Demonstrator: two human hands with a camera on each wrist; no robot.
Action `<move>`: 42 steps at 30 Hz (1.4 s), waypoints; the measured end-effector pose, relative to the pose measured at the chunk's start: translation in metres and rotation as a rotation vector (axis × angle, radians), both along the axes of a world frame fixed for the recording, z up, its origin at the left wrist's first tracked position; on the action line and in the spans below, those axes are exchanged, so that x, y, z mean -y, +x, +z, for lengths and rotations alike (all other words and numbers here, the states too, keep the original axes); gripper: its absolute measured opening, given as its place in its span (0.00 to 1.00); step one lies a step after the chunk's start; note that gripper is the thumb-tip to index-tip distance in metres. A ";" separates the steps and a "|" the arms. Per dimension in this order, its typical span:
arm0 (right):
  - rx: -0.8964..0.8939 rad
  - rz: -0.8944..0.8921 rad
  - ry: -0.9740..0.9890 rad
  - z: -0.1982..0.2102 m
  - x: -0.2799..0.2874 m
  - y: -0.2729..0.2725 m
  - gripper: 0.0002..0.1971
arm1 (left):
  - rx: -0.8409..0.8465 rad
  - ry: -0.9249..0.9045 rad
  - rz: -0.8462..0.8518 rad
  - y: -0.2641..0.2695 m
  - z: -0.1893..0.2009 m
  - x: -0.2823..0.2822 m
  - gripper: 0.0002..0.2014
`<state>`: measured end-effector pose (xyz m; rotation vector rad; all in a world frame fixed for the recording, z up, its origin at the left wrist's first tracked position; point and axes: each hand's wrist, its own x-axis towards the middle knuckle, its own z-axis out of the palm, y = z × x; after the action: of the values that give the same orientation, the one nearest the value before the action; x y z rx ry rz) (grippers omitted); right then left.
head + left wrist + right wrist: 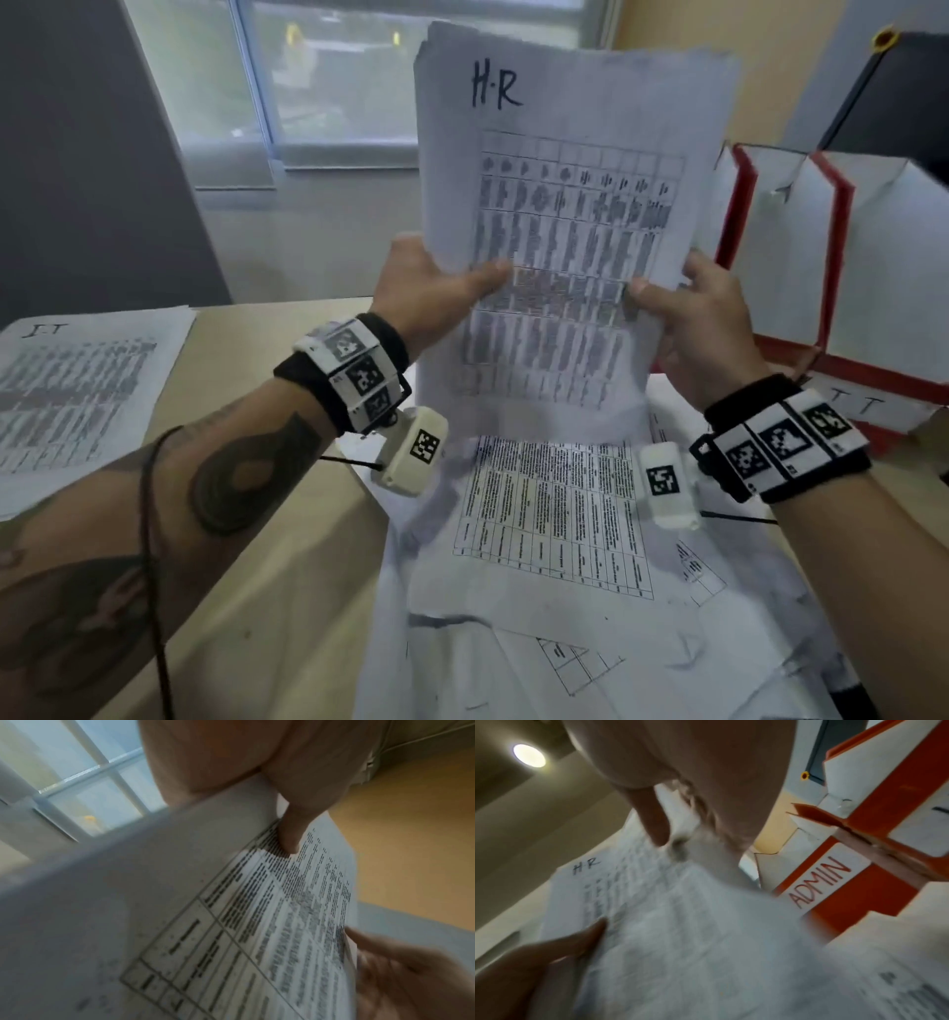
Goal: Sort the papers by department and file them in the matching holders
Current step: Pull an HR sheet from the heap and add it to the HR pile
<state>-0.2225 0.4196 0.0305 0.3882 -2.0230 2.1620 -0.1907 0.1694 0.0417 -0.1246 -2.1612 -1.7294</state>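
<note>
Sorting step: HR sheaf (565, 205) held upright at frame centre — left hand (436, 288) and right hand (703, 318) each pinching a lower edge, thumbs in front. Next, by judgement: find the HR slot among the red holders (842, 267) at right — only ADMIN and IT labels legible.

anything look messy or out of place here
Yes: the loose papers on the desk under both hands lie askew and overlapping, some crumpled. The I.T pile at left lies flat and squared.
</note>
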 end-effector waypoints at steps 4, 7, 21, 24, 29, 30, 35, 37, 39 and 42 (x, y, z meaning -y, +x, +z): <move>0.103 0.064 0.428 -0.011 -0.006 -0.024 0.16 | -0.007 0.002 0.225 -0.002 0.015 0.047 0.10; 0.076 0.106 1.062 -0.027 0.001 -0.044 0.21 | 0.048 0.022 0.304 -0.001 0.021 0.086 0.20; -0.237 -0.027 1.166 -0.022 -0.007 -0.057 0.17 | 0.192 0.064 0.442 0.026 0.004 0.146 0.15; -0.220 0.064 1.054 0.006 -0.030 -0.039 0.18 | 0.180 0.068 0.432 0.023 0.004 0.151 0.15; -0.227 0.159 0.930 0.057 -0.065 -0.014 0.22 | 0.143 0.087 0.353 0.017 0.006 0.131 0.12; -0.233 0.158 0.866 0.067 -0.068 -0.011 0.18 | 0.140 0.085 0.320 0.015 0.005 0.125 0.12; -0.369 0.130 0.675 0.099 -0.044 -0.005 0.15 | 0.274 0.009 0.149 0.006 -0.013 0.072 0.12; -0.406 0.062 0.837 0.101 -0.021 -0.008 0.14 | 0.347 0.033 0.006 0.009 -0.026 0.048 0.18; -0.374 0.018 0.998 0.094 -0.004 -0.014 0.13 | 0.401 0.031 -0.091 0.013 -0.040 0.032 0.32; -0.256 -0.064 1.073 0.072 0.011 -0.023 0.11 | 0.419 -0.010 -0.100 0.023 -0.046 0.015 0.40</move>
<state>-0.2456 0.4087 0.1022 0.6406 -2.7641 0.7438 -0.1678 0.1543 -0.0041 0.1433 -2.4913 -1.9410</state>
